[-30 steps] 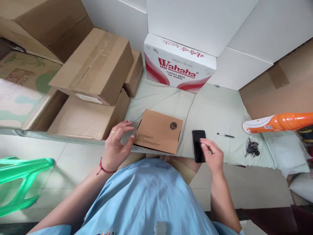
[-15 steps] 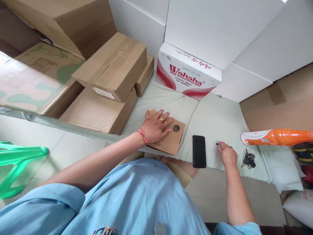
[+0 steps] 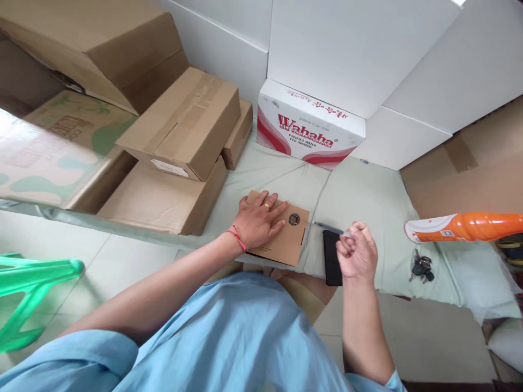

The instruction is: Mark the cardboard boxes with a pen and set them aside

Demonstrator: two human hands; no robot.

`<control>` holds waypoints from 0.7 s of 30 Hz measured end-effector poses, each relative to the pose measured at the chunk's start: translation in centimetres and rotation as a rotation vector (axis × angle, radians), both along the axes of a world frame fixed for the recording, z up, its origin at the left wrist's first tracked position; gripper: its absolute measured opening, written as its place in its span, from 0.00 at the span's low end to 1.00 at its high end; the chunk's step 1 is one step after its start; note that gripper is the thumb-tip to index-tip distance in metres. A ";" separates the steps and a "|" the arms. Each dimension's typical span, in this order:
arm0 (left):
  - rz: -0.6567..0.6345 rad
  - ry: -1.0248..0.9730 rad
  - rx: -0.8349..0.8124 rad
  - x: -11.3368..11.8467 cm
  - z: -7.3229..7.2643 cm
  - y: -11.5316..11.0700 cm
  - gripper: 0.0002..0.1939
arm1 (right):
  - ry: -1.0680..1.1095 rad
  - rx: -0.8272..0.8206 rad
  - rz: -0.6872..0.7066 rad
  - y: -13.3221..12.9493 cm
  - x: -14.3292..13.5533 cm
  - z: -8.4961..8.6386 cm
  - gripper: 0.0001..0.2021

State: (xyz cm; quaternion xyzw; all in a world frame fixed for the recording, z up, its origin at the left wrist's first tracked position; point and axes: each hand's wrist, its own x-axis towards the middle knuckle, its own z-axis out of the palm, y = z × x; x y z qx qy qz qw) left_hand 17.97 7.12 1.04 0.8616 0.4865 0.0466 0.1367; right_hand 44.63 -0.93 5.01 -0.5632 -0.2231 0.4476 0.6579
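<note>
My left hand (image 3: 258, 222) lies flat with its fingers spread on a thin brown notebook (image 3: 281, 247). A round black emblem shows on the notebook's cover, and a small part of the cover is hidden under the palm. Between the fingers of my right hand (image 3: 359, 253) is a slim pen (image 3: 330, 228), its tip pointing left towards the notebook's right edge. The pen is held above the cloth, over the top end of a black phone (image 3: 332, 264). My right hand partly covers the phone.
Cardboard boxes (image 3: 180, 120) are stacked at the left. A white and red Wahaha carton (image 3: 308, 133) stands against the wall. To the right are keys (image 3: 422, 267) and an orange bottle (image 3: 469, 226) on its side. A green plastic stool (image 3: 36, 277) stands on the floor at the left.
My right hand has lifted off the cloth beside the phone and moved left over it with the pen, which now points left. My left hand stays on the notebook.
</note>
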 end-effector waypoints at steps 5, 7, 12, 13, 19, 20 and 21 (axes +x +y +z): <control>-0.004 -0.009 -0.017 0.0 0.3 -0.1 0.32 | 0.332 0.118 0.044 1.1 -2.7 -0.6 0.19; -0.006 0.001 -0.021 -0.1 0.4 -0.1 0.32 | 0.414 0.116 0.077 0.9 -2.1 -1.0 0.20; -0.009 0.026 -0.037 -0.1 0.5 -0.1 0.32 | 0.551 0.089 0.137 -0.9 -0.8 -1.9 0.21; -0.011 0.032 -0.045 0.0 0.6 0.0 0.33 | 0.567 0.083 0.150 -1.3 -0.9 -2.1 0.20; 0.001 0.019 -0.142 -0.5 1.4 -0.1 0.37 | 0.494 0.010 0.172 -1.7 -2.4 -2.5 0.11; 0.006 0.017 -0.153 -0.7 1.4 -0.3 0.38 | 0.463 0.013 0.151 -1.6 -2.6 -2.4 0.12; 0.010 0.017 -0.154 -0.9 1.4 -0.4 0.38 | 0.432 0.019 0.133 -1.4 -2.8 -2.3 0.12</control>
